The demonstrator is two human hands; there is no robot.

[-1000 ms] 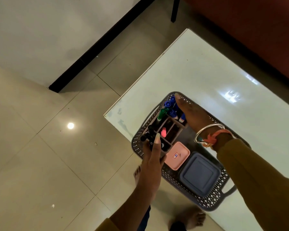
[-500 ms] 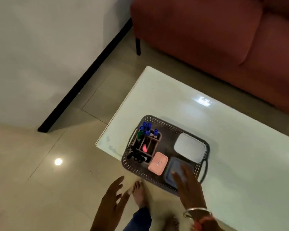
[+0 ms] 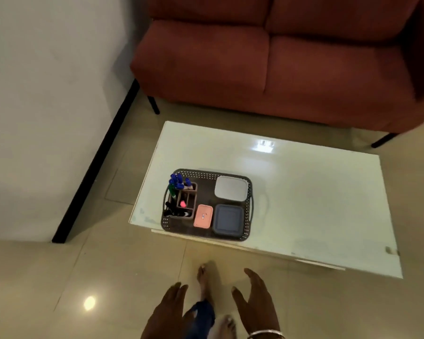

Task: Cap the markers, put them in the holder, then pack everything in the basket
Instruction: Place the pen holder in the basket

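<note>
basket (image 3: 249, 192) on table (image 3: 304, 204), near its left front corner | holder (image 3: 185, 203) with capped markers (image 3: 178, 181) at basket's left end | left hand (image 3: 168, 311), right hand (image 3: 256, 302): fingers spread, holding nothing, well short of basket

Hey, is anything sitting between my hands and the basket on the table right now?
Nothing visible blocks the way. The left hand and right hand hang open, low over the floor. Only tiles, your own foot and the near edge of the table show between them and the basket. The marker holder is already inside it.
</note>
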